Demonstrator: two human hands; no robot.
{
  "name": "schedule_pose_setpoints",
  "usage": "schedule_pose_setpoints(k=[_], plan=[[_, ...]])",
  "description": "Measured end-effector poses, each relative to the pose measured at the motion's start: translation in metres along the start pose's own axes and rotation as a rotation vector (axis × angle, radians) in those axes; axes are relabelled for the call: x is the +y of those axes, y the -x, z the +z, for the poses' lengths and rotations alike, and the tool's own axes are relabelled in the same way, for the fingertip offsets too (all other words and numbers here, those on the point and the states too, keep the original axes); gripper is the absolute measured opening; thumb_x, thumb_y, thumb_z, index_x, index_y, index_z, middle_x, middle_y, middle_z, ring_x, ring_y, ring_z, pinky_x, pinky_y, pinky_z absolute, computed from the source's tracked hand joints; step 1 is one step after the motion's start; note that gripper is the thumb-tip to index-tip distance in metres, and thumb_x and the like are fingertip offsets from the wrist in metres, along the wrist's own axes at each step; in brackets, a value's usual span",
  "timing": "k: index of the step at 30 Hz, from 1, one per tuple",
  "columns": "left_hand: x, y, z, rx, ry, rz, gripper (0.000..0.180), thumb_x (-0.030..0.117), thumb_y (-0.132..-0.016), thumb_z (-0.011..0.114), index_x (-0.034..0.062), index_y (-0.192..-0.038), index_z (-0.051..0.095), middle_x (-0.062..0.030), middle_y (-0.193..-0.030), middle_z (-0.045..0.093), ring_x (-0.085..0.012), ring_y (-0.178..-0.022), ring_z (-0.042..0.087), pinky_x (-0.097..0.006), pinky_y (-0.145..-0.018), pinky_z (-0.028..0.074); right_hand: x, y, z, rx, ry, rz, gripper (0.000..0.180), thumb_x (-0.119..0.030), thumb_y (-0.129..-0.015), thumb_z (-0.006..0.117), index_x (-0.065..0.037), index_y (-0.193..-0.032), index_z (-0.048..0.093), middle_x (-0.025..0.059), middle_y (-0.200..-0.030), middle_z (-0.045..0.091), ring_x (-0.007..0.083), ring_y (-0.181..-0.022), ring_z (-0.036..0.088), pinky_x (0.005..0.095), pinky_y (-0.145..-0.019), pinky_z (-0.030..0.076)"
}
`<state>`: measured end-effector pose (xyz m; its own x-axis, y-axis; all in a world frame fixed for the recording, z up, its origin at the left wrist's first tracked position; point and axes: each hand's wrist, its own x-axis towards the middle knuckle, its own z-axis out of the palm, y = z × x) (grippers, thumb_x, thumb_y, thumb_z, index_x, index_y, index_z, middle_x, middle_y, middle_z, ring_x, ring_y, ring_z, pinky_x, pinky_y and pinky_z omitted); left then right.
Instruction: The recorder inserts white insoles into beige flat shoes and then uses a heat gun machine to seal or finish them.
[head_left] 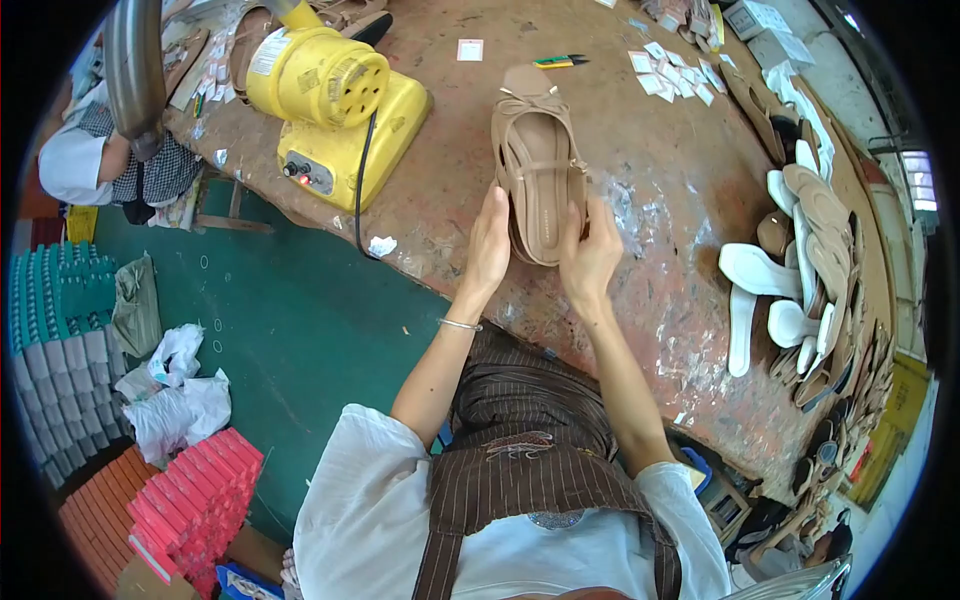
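A tan flat shoe (535, 160) with a small bow at its toe and thin straps lies heel toward me on the stained brown workbench (660, 200). My left hand (488, 245) grips the shoe's heel on its left side, fingers pointing up along it. My right hand (590, 255) holds the heel from the right, thumb on the insole edge. Both forearms come up from my lap, and a thin bracelet (460, 324) circles my left wrist.
A yellow machine (335, 105) with a black cable stands on the bench to the left. White and tan soles and sandals (810, 270) pile along the right. Paper tags (670, 70) and a green pen (560, 61) lie beyond. Another person (100, 160) sits far left; red boxes (190, 500) lie on the green floor.
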<state>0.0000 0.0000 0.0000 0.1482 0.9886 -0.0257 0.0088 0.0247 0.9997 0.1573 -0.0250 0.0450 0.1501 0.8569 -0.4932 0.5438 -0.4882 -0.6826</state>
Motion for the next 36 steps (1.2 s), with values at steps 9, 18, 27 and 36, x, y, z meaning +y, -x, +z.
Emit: schedule_pose_setpoints(k=[9, 18, 27, 36], plan=[[0.031, 0.025, 0.017, 0.051, 0.049, 0.013, 0.074, 0.054, -0.105, 0.028, -0.005, -0.149, 0.033, -0.0239, -0.153, 0.037, -0.0333, -0.142, 0.035, -0.039, -0.117, 0.025, -0.009, 0.012, 0.025, 0.236, -1.018, -0.08, 0.042, -0.012, -0.098, 0.057, 0.003, -0.136, 0.05, 0.0178, -0.129, 0.061, 0.0261, -0.122, 0.058, 0.0378, -0.101, 0.047], [0.073, 0.141, -0.002, 0.399, -0.186, 0.631, 0.066, 0.037, -0.09, 0.061, -0.0047, -0.136, 0.039, -0.036, -0.144, 0.039, -0.0454, -0.135, 0.035, -0.057, -0.115, 0.02, -0.024, 0.061, 0.052, -1.002, -2.103, 0.21, 0.048, -0.033, -0.104, 0.041, -0.001, -0.14, 0.049, 0.019, -0.139, 0.055, 0.0307, -0.124, 0.058, 0.0461, -0.105, 0.048], [0.062, 0.136, -0.084, 0.827, -0.564, 0.715, 0.054, 0.021, -0.084, 0.065, 0.003, -0.129, 0.042, -0.033, -0.144, 0.036, -0.0439, -0.138, 0.03, -0.057, -0.119, 0.01, -0.111, 0.021, 0.139, -1.413, -1.556, 0.678, 0.051, -0.036, -0.102, 0.044, 0.001, -0.136, 0.053, 0.0187, -0.134, 0.059, 0.0332, -0.118, 0.061, 0.0463, -0.102, 0.049], [0.088, 0.079, -0.155, 0.973, -0.664, 0.597, 0.047, 0.004, -0.084, 0.06, -0.0027, -0.129, 0.046, -0.035, -0.145, 0.036, -0.0493, -0.135, 0.037, -0.057, -0.115, 0.028, -0.197, -0.033, 0.202, -1.62, -1.395, 0.417, 0.051, -0.042, -0.102, 0.04, -0.007, -0.136, 0.054, 0.0129, -0.133, 0.061, 0.0294, -0.117, 0.061, 0.0465, -0.1, 0.05]])
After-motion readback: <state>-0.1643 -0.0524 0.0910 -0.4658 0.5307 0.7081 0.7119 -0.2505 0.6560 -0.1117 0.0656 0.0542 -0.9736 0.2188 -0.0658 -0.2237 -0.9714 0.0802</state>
